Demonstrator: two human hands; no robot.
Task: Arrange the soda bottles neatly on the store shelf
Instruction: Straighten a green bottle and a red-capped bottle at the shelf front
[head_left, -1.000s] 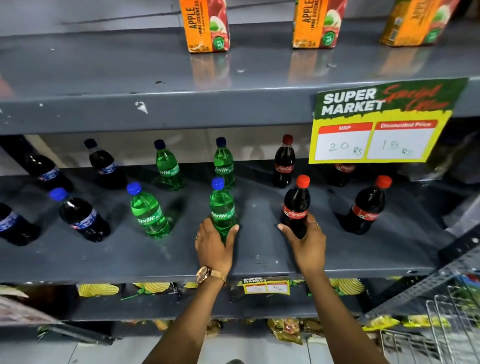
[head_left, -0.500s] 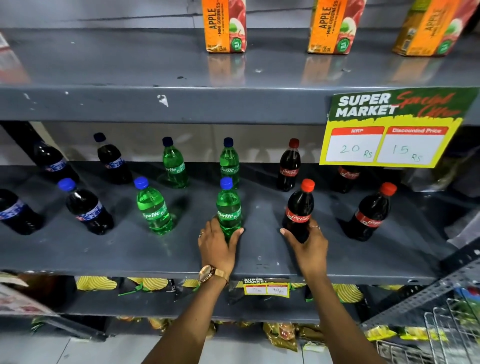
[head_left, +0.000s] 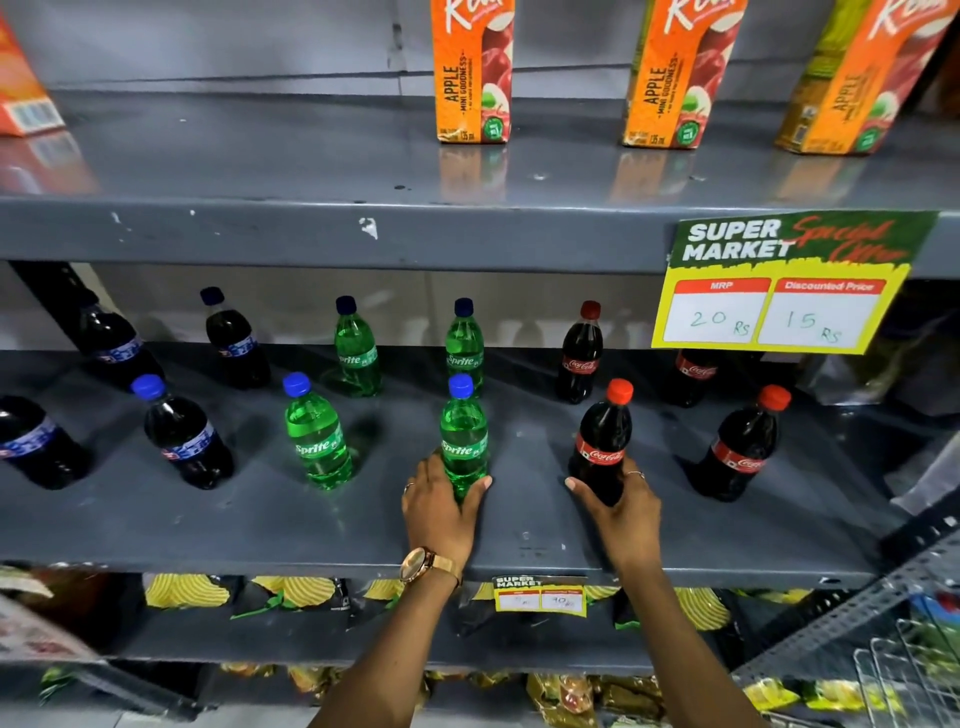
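Observation:
On the grey middle shelf (head_left: 260, 530) soda bottles stand in two rows: dark blue-capped colas at the left, green Sprite in the middle, red-capped Coca-Cola at the right. My left hand (head_left: 441, 512) wraps the base of the front Sprite bottle (head_left: 463, 431). My right hand (head_left: 621, 506) holds the base of the front Coca-Cola bottle (head_left: 605, 441). Both bottles stand upright on the shelf. Another front Sprite bottle (head_left: 317, 434) stands to the left, another front Coca-Cola bottle (head_left: 743, 447) to the right.
Apple juice cartons (head_left: 472, 73) stand on the shelf above. A yellow and green price sign (head_left: 779, 286) hangs from that shelf's edge at the right. Snack packets (head_left: 296, 590) fill the shelves below. A wire basket (head_left: 909, 675) sits at the lower right.
The view has tilted upward, so the shelves sit lower in the frame. Both hands stay on the same two bottles, which remain in place on the shelf.

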